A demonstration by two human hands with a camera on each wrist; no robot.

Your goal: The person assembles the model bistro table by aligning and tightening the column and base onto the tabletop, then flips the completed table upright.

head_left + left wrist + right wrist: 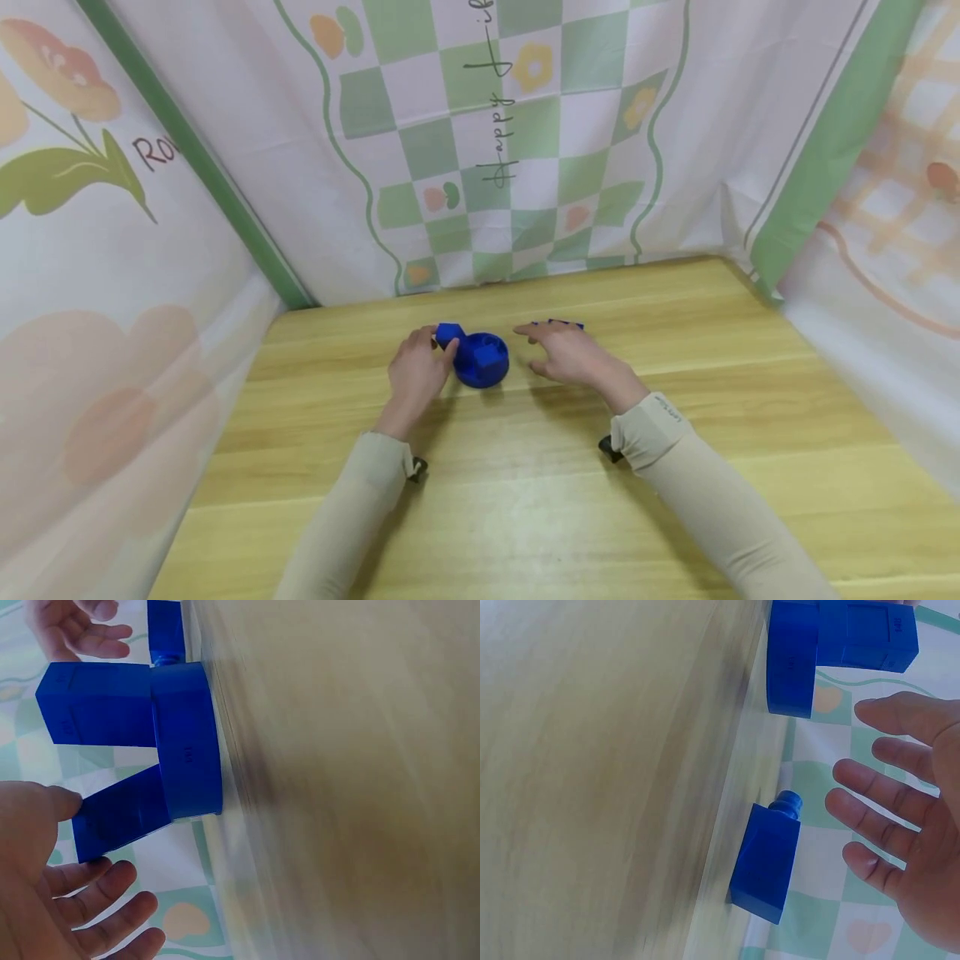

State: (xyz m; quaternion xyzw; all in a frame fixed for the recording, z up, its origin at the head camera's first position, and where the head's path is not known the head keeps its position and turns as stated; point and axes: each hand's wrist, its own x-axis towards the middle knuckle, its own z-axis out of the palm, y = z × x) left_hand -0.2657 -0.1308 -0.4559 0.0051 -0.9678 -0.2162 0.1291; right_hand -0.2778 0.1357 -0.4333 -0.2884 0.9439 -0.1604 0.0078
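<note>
Here's the left hand (416, 375), thumb and fingers pinching a blue, plastic-looking angular block (120, 815) that leans outward at the edge of a round, shallow blue base (187, 746). In that base a second piece, a blue, plastic-looking upright block (101, 705), stands straight with no hand on it. Across to the right hand (566, 354): fingers spread and slightly bent, gripping nothing, and near them a blue, plastic-looking block with a round knob (765, 861) lies on its side on the pale wooden surface (517, 500), apart from the base, knob towards it. The score, as I'd judge it: one block in place, one partway (its lower end is hidden by the base's wall, so I can't tell whether it's seated), one untouched. That leaves the leaner to settle and probably the knobbed block to add.
</note>
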